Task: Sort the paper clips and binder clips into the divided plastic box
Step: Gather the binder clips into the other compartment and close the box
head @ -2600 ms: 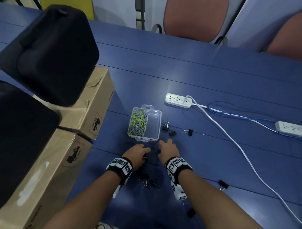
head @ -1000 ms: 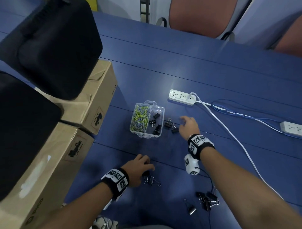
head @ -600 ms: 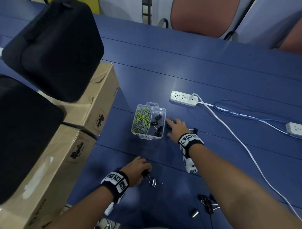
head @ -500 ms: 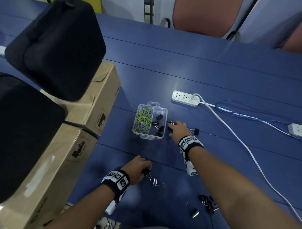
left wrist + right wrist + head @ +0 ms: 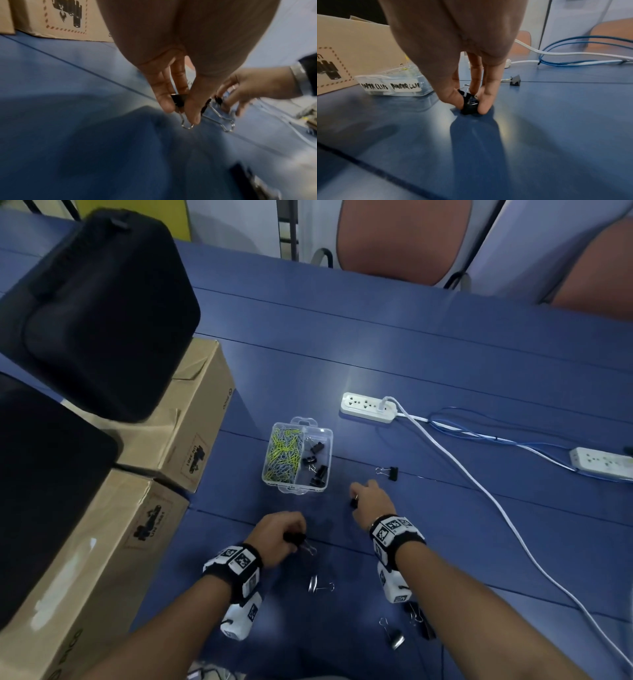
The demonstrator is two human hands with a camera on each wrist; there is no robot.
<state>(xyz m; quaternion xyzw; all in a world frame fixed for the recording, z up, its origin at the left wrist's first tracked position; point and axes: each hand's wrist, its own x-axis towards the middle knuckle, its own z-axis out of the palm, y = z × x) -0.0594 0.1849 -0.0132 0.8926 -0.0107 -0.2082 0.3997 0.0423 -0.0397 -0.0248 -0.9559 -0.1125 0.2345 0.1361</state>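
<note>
The clear divided box (image 5: 326,437) stands mid-table, with yellow and blue paper clips (image 5: 282,455) in its left half and several black binder clips (image 5: 315,460) in its right half. My left hand (image 5: 284,537) pinches black binder clips (image 5: 179,100) just above the table, below the box. My right hand (image 5: 368,498) pinches a black binder clip (image 5: 470,104) against the table, right of the box (image 5: 392,86). One loose binder clip (image 5: 388,473) lies beyond the right hand, another (image 5: 320,585) between my wrists, more (image 5: 407,628) under my right forearm.
Cardboard boxes (image 5: 178,433) topped with black cases (image 5: 99,313) line the left side. A white power strip (image 5: 368,407) with white and blue cables (image 5: 479,474) lies behind and to the right. Chairs (image 5: 400,237) stand at the far edge.
My right hand has drawn back from beside the box toward me, now pinching a binder clip. My left hand has lifted binder clips off the table; one stays lying between my wrists.
</note>
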